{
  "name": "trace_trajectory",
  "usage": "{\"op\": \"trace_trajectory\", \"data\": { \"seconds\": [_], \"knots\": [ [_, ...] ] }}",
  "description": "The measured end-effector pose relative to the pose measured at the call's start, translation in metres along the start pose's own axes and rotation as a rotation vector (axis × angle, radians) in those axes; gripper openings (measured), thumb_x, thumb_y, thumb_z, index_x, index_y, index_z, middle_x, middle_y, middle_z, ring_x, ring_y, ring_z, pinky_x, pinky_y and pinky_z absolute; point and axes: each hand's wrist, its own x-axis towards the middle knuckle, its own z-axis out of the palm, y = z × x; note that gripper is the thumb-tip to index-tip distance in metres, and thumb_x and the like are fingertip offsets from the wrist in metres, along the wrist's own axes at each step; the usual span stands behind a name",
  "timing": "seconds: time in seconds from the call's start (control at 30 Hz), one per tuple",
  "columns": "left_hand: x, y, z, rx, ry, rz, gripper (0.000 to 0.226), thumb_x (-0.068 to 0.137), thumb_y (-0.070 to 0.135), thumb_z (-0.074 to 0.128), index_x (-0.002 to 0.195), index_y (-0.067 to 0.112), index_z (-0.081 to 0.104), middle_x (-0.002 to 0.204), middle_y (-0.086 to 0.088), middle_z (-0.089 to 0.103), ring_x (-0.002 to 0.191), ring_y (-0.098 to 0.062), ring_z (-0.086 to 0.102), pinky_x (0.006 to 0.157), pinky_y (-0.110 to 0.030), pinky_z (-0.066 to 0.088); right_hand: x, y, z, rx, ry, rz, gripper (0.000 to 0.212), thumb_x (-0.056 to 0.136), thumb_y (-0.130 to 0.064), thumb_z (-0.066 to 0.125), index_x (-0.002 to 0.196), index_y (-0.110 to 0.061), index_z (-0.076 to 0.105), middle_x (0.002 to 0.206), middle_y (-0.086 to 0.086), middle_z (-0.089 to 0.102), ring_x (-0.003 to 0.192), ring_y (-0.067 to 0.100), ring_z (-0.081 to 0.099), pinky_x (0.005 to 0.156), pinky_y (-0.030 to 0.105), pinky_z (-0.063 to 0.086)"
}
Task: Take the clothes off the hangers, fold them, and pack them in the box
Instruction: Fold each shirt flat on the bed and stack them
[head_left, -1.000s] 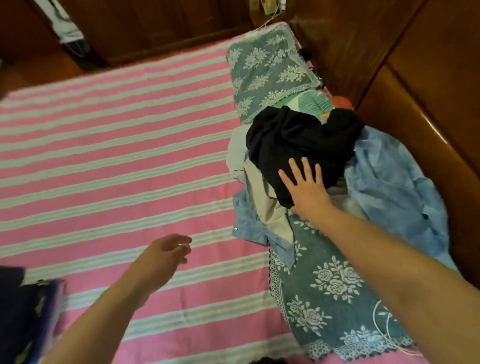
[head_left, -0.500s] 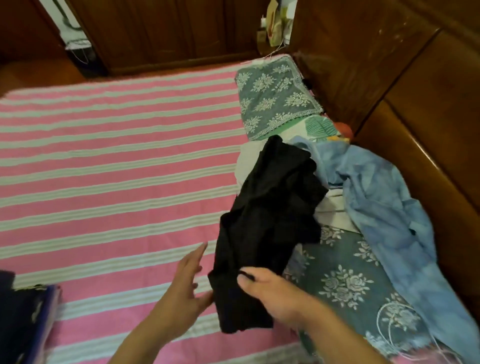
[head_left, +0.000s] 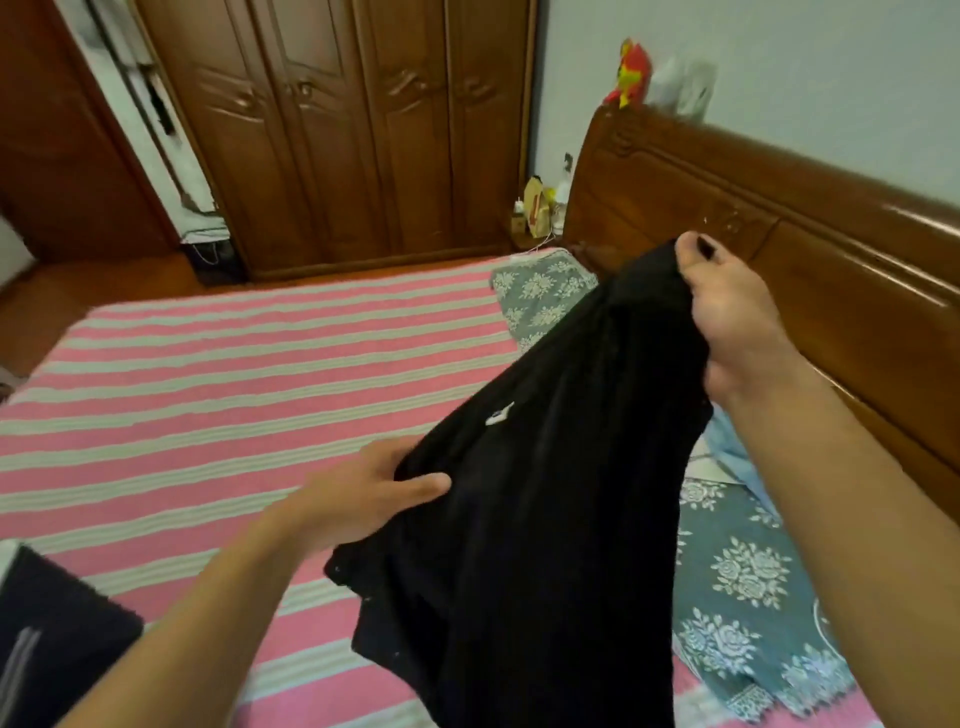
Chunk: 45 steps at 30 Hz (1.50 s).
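- Head view: the black garment is now hanging up in the air between both hands, where half a second ago it was only just coming off the heap of clothes by the headboard
- The right hand is closing tight on the garment's top edge, raised high in front of the wooden headboard, thumb pinned over the cloth
- The left hand is gripping the cloth lower down on its left side, fingers curled in, thumb lying across the fabric
- The garment is draping down over the pink striped bed sheet and partly covering the floral pillow cover
- No hanger is showing on it, so the person is probably shaking it out flat, getting ready for the fold; that is a judgement only
- The box is not plainly showing; a dark shape is sitting at the lower left, too cut off to name
- Labels: a small white tag is showing on the black cloth, but any writing on it is too small to read
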Motion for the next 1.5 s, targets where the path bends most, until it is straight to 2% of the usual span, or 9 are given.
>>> {"op": "trace_trajectory", "data": {
  "seconds": [0.2,0.57,0.73,0.9,0.97,1.1,1.23,1.33,1.5],
  "knots": [
    [-0.061,0.014,-0.104,0.378,0.377,-0.252,0.025,0.105,0.042,0.048,0.099,0.028,0.068,0.096,0.002,0.072,0.088,-0.020,0.067,0.080,-0.038,0.051,0.027,-0.034,0.024,-1.062,-0.115,-0.314,0.039,0.109,-0.032,0.039,0.072,-0.021,0.043,0.074,-0.001,0.049,0.076,0.028,0.050,0.057,0.038,0.030],
    [-0.125,0.042,-0.154,0.720,0.482,-0.476,0.036,0.105,0.039,0.050,0.113,0.011,0.071,0.105,-0.012,0.071,0.093,-0.029,0.064,0.088,-0.041,0.050,0.007,-0.051,0.053,-0.848,0.035,-0.361,0.038,0.109,-0.028,0.037,0.074,-0.018,0.047,0.074,0.002,0.049,0.083,0.031,0.051,0.071,0.036,0.032],
    [-0.117,0.060,-0.122,0.101,0.708,-0.380,0.033,0.102,0.009,0.056,0.134,0.014,0.060,0.116,-0.013,0.065,0.101,-0.031,0.065,0.083,-0.042,0.059,-0.020,-0.022,0.070,-0.774,-0.152,-0.109,0.025,0.107,-0.017,0.040,0.104,-0.003,0.061,0.103,0.017,0.066,0.091,0.034,0.062,0.076,0.038,0.049],
    [-0.115,0.100,-0.066,-0.631,0.530,-0.050,0.048,0.103,-0.006,0.044,0.127,0.028,0.068,0.117,-0.015,0.071,0.105,-0.034,0.072,0.073,-0.040,0.063,-0.069,-0.019,0.077,-0.185,-0.527,-0.013,0.058,0.104,0.003,0.039,0.141,-0.040,0.046,0.096,0.011,0.071,0.066,0.027,0.073,0.059,0.037,0.061],
    [-0.112,0.108,-0.056,-0.649,0.469,0.002,0.045,0.102,-0.011,0.040,0.117,0.012,0.074,0.118,-0.017,0.072,0.108,-0.032,0.072,0.078,-0.038,0.063,-0.070,-0.023,0.075,-0.165,-0.709,-0.017,0.048,0.105,0.003,0.032,0.134,-0.023,0.060,0.091,0.014,0.075,0.073,0.027,0.075,0.068,0.040,0.064],
    [-0.109,0.103,-0.054,-0.102,0.316,0.022,0.058,0.090,-0.019,0.058,0.126,0.026,0.067,0.128,0.004,0.065,0.120,-0.015,0.062,0.095,-0.028,0.056,-0.052,-0.024,0.064,-0.595,-0.947,-0.257,0.040,0.096,0.006,0.051,0.128,-0.015,0.063,0.108,-0.001,0.075,0.102,0.008,0.072,0.093,0.027,0.057],
    [-0.097,0.091,-0.055,0.678,0.385,-0.004,0.058,0.094,-0.005,0.064,0.126,0.044,0.058,0.129,0.014,0.060,0.120,-0.011,0.057,0.102,-0.029,0.053,-0.038,-0.022,0.062,-1.049,-0.842,-0.637,0.021,0.091,-0.017,0.072,0.104,-0.033,0.069,0.095,-0.016,0.069,0.087,-0.001,0.066,0.080,0.021,0.055],
    [-0.094,0.098,-0.050,1.001,0.420,-0.009,0.031,0.098,0.020,0.065,0.128,0.030,0.064,0.125,0.006,0.066,0.112,-0.017,0.064,0.097,-0.030,0.056,-0.036,-0.022,0.065,-1.075,-0.824,-0.750,0.016,0.091,-0.027,0.073,0.088,-0.040,0.063,0.094,-0.019,0.057,0.090,0.002,0.057,0.077,0.023,0.046],
    [-0.107,0.108,-0.062,1.365,0.350,0.203,0.031,0.098,0.047,0.056,0.118,0.029,0.072,0.134,0.009,0.045,0.124,-0.011,0.034,0.100,-0.025,0.035,-0.042,-0.020,0.063,-0.917,-0.942,-0.761,0.015,0.089,-0.021,0.075,0.083,-0.031,0.067,0.140,-0.021,0.050,0.138,0.000,0.032,0.111,0.026,0.026]
  ]
}}
